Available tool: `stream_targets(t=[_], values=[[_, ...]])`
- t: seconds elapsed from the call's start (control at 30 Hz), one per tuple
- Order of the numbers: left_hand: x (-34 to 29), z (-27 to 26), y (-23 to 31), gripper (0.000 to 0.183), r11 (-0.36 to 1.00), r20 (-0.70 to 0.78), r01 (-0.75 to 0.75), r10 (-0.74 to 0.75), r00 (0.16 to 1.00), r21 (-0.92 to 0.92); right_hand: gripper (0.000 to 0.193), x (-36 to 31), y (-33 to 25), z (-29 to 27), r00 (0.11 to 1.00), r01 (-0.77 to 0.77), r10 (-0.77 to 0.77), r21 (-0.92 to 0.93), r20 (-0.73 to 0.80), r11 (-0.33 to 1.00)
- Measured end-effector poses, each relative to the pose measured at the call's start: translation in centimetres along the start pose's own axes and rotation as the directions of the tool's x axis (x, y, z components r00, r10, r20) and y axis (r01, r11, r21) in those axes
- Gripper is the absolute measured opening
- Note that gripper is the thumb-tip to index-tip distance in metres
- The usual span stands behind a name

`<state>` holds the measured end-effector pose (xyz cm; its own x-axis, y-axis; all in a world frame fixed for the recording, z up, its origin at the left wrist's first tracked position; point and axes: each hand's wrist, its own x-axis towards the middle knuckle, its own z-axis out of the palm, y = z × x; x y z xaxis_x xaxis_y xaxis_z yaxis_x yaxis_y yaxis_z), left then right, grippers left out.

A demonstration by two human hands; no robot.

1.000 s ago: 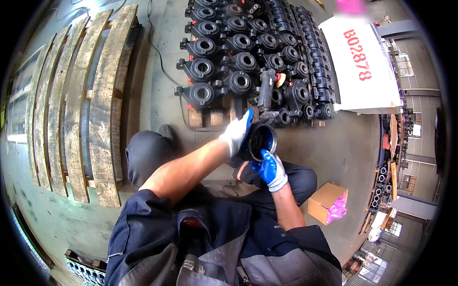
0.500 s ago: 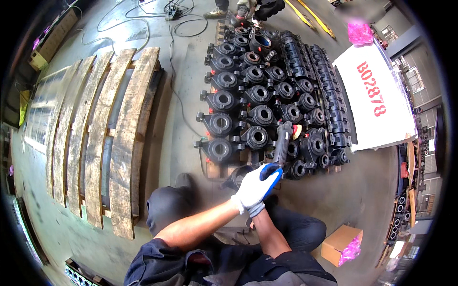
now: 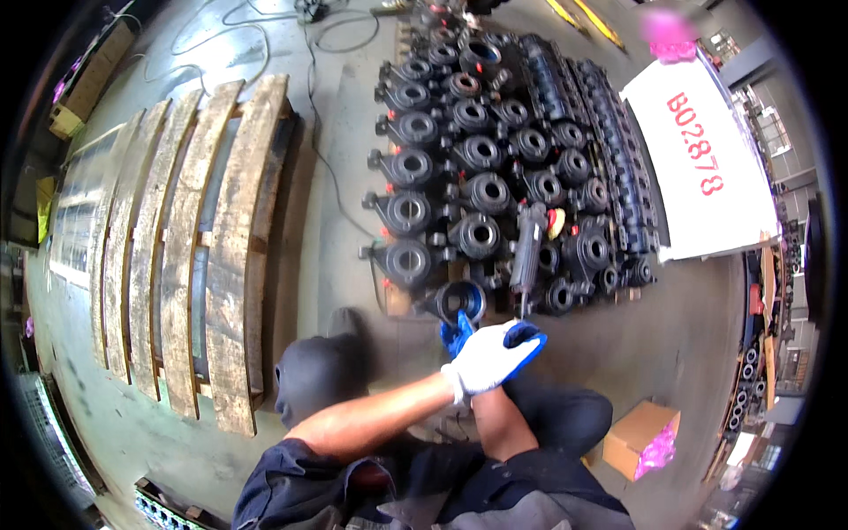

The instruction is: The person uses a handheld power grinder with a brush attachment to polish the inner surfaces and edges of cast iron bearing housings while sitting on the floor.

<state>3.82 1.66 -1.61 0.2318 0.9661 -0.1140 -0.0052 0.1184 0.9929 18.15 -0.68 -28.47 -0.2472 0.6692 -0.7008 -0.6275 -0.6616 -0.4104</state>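
My forearms cross in front of me. My left hand point(image 3: 499, 358), in a white glove with a blue palm, lies over my right wrist. Its fingers are curled near the cord end of a dark cylindrical power tool point(image 3: 527, 252), which looks like a grinder and lies on the black metal parts. What these fingers hold, if anything, is hidden. The blue-gloved fingers of my right hand point(image 3: 456, 336) show past my left glove, against the lower rim of a black ring-shaped housing point(image 3: 458, 300) with a blue inside. The rest of that hand is covered.
Rows of black ring-shaped castings point(image 3: 481, 152) fill the pallet ahead. A wooden pallet point(image 3: 231, 265) stands to the left, a white board point(image 3: 707, 177) to the right. An open cardboard box point(image 3: 632, 437) with pink wrap sits by my right knee. Cables point(image 3: 311, 115) trail over the floor.
My left hand has moved slightly right, away from the tool's near end. My right hand's blue fingers and the ring-shaped housing, largely covered before, now show. The view has shifted a little.
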Motion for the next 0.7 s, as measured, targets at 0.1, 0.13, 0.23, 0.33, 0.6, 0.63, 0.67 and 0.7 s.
stream_targets(t=[0.1,0.13,0.23,0.33,0.6,0.63,0.67,0.7], values=[[-0.4,0.7,-0.5,0.042,1.0,0.061,-0.014,0.014,0.998,-0.007,0.04,0.1,0.3,-0.5,1.0,0.014,-0.014,-0.004,-0.01,1.0],[-0.6,0.8,-0.3,0.046,1.0,0.116,-0.006,0.004,0.993,0.015,0.04,-0.2,0.3,-0.5,0.999,0.024,-0.024,-0.011,-0.026,1.0],[-1.1,1.5,-0.5,0.049,0.996,0.17,-0.014,-0.001,0.985,0.088,0.04,-1.4,-0.4,-0.2,0.995,0.065,-0.068,-0.043,-0.07,0.997],[-1.7,1.9,-0.5,0.049,0.985,0.195,-0.075,0.044,0.98,0.154,0.04,-4.4,-3.2,-0.5,0.949,0.246,-0.268,-0.14,-0.168,0.959],[-2.5,0.7,1.6,0.043,0.961,0.172,-0.138,0.098,0.98,0.24,0.016,-7.4,-14.4,8.2,0.448,0.626,-0.851,-0.583,-0.274,0.518],[-2.5,0.8,1.4,0.042,0.956,0.151,-0.178,0.145,0.978,0.235,0.023,-7.4,-15.2,8.5,0.501,0.564,-0.822,-0.618,-0.271,0.548],[-2.6,0.9,1.7,0.042,0.96,0.114,-0.184,0.163,0.98,0.211,0.03,-6.1,-16.0,7.4,0.465,0.582,-0.871,-0.688,-0.155,0.434],[-2.6,0.8,1.7,0.042,0.962,0.122,-0.169,0.145,0.982,0.213,0.038,-4.8,-16.4,7.8,0.438,0.597,-0.899,-0.739,-0.028,0.314]])
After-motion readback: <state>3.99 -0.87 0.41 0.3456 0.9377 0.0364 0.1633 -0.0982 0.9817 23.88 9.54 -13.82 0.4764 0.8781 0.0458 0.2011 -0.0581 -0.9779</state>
